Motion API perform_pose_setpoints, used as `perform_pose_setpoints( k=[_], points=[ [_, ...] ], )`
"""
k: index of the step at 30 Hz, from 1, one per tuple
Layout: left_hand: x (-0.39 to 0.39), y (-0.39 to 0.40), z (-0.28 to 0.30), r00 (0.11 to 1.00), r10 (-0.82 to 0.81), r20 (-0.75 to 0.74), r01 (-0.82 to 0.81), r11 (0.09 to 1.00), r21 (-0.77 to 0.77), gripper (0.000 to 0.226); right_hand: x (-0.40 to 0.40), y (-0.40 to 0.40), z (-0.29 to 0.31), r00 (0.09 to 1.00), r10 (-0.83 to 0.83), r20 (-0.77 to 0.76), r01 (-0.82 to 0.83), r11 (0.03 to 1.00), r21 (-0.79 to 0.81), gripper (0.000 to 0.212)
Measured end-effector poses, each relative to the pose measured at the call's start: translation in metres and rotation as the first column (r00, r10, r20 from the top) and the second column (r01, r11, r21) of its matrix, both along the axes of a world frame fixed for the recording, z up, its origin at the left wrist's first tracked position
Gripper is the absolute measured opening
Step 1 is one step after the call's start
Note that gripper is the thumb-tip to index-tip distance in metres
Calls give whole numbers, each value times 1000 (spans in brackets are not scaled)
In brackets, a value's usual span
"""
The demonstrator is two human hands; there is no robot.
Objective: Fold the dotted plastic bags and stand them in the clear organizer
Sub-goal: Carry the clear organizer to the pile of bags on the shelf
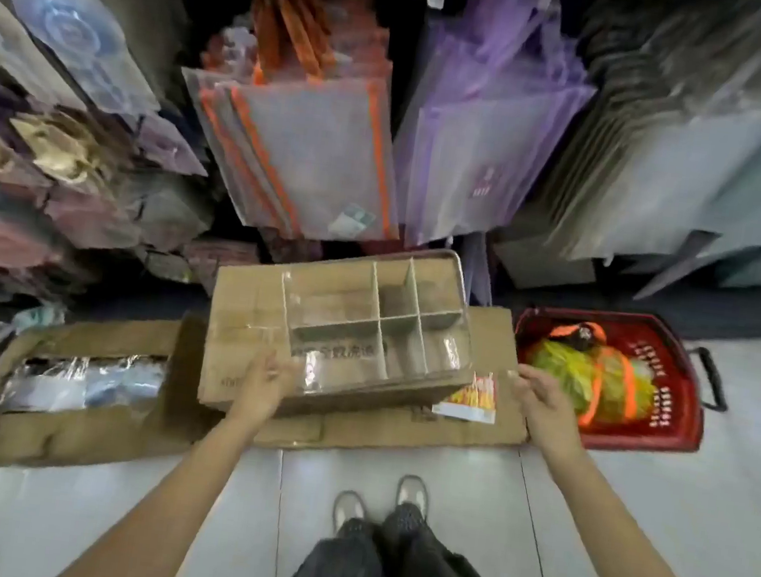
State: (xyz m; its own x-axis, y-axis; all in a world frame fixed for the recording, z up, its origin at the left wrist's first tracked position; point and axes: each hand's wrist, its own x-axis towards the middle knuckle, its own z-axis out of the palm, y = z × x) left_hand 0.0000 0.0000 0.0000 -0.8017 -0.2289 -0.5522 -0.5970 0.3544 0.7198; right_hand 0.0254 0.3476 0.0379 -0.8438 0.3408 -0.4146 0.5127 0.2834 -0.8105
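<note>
Cardboard box [240, 319] lying flat carries the clear organizer [375, 316], its compartments holding nothing, far of both outstretched arms. Left hand [263, 384] reaches to the organizer's near left corner, fingers loosely spread and touching its front edge; right hand [542, 399] hovers just right of it, fingers relaxed, grasping nothing.

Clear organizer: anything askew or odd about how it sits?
The clear organizer lies skewed on a cardboard box, its near right corner overhanging the box edge. Its compartments look empty. The left hand touches its near wall; the right hand hovers apart.
</note>
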Motion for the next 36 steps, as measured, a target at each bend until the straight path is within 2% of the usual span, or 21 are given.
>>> perform_pose_setpoints(
  k=[3,8,10,14,17,23,30,36],
  points=[
    [-14,19,-18,995,-79,56,82,995,-63,39,11,1,-5,999,-47,-15,46,998,-32,24],
    [-23,31,-33,999,-12,48,22,981,-194,42,50,19,-12,986,-155,54,160,982,-96,18],
    [-24,32,-34,999,25,27,-19,980,-197,47,64,30,-13,979,-194,67,201,974,-107,13],
    [-27,42,-26,997,68,28,-69,997,25,49,92,51,-11,954,-283,97,294,946,-137,14],
    [-27,71,-11,993,103,53,-112,967,230,52,111,74,-9,937,-332,105,346,922,-175,15],
    [-3,181,22,995,19,-94,10,956,293,44,161,144,-6,874,-477,95,486,846,-218,19],
    [23,343,36,984,-157,-82,176,906,386,48,234,245,-3,773,-628,92,631,743,-223,22],
    [25,476,46,951,-307,-35,294,867,402,31,274,324,-1,591,-805,47,791,568,-225,22]
  ],
)
